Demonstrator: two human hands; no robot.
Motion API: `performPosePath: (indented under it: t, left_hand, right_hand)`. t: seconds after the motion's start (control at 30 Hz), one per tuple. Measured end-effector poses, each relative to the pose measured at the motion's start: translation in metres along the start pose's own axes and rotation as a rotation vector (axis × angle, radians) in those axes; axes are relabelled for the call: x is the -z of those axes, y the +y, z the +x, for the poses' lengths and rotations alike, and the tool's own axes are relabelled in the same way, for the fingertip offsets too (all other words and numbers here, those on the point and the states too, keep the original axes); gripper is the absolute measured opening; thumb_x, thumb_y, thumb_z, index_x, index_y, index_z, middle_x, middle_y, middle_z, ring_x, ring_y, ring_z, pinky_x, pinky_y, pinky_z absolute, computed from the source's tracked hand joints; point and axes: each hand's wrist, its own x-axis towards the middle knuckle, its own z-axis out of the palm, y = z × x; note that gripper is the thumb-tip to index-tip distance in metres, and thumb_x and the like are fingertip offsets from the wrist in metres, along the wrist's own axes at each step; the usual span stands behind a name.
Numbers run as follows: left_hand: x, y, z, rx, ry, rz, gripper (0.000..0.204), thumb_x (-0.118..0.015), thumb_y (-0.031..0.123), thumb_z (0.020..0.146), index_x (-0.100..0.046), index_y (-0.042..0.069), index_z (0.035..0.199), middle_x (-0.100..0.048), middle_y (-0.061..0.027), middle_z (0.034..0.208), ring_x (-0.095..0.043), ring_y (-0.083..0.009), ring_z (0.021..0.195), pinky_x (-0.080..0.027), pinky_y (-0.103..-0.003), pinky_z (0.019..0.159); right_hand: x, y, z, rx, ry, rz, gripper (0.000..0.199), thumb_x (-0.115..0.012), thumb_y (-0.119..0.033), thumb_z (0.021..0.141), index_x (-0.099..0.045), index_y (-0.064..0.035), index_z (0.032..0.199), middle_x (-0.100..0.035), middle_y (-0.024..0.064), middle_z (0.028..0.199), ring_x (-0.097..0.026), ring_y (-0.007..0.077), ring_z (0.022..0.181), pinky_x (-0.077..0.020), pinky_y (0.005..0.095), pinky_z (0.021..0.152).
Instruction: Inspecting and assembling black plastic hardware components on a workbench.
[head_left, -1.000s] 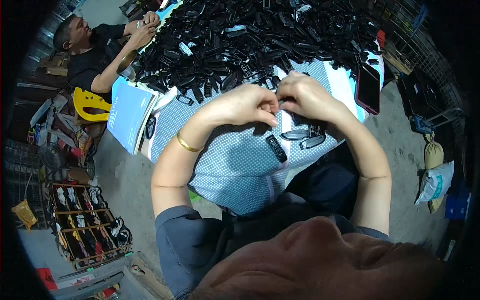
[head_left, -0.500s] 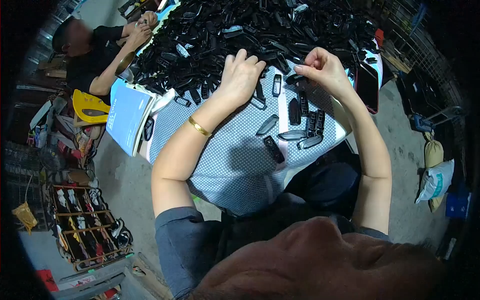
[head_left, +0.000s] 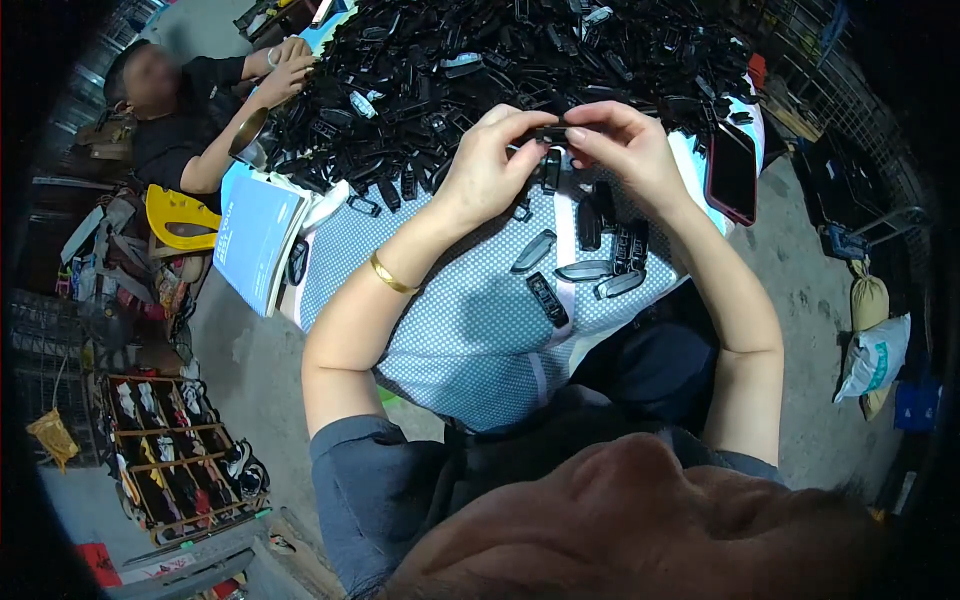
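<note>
Head view: we observe the left hand (head_left: 486, 170) and right hand (head_left: 634, 155), both drawn into a pinch, gripping opposite ends of a small black part (head_left: 552, 131). We locate this part beside the near edge of the black pile (head_left: 420, 75).

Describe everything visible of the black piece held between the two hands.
The black piece looks small, slim and dark, perhaps plastic. It lies roughly crosswise: the fingers of the left hand hold its left end, those of the right hand its right end. In the picture it shows just below the pile of black parts, above the bare stretch of patterned cloth. Fingers cover both ends, so its full outline and finer details cannot be told.
</note>
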Motion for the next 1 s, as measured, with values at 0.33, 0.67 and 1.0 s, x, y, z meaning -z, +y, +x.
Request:
performPosePath:
  t: [0.33,0.67,1.0]
  left_hand:
    - [0.008,-0.001,-0.003,0.412,-0.010,-0.786,0.032,-0.062,0.002,0.079,-0.057,-0.001,0.110,-0.062,-0.0065,0.090,-0.059,-0.0105,0.078,-0.048,-0.020,0.073]
    - [0.008,0.009,-0.009,0.237,0.022,-0.351,0.029,-0.065,0.006,0.077,-0.062,0.002,0.106,-0.062,-0.0070,0.098,-0.057,-0.0110,0.086,-0.045,-0.023,0.077]
    - [-0.003,0.012,-0.008,0.249,0.097,-0.963,0.034,-0.054,0.011,0.087,-0.051,-0.002,0.119,-0.059,-0.0134,0.111,-0.058,-0.0175,0.098,-0.046,-0.029,0.088]
  right_hand:
    - [-0.008,0.000,-0.004,-0.005,0.049,-0.171,0.023,-0.059,-0.016,0.086,-0.061,-0.0001,0.102,-0.062,0.0041,0.085,-0.062,0.0108,0.070,-0.0496,0.0203,0.059]
    - [-0.019,0.004,-0.009,-0.005,0.037,-0.147,0.021,-0.059,-0.016,0.086,-0.060,0.0019,0.097,-0.058,0.0055,0.093,-0.062,0.0099,0.067,-0.0492,0.0182,0.055]
    - [-0.022,0.005,-0.010,-0.011,-0.096,-0.434,0.024,-0.061,-0.018,0.084,-0.057,0.0011,0.098,-0.058,0.0017,0.072,-0.056,0.0070,0.062,-0.0450,0.0202,0.055]
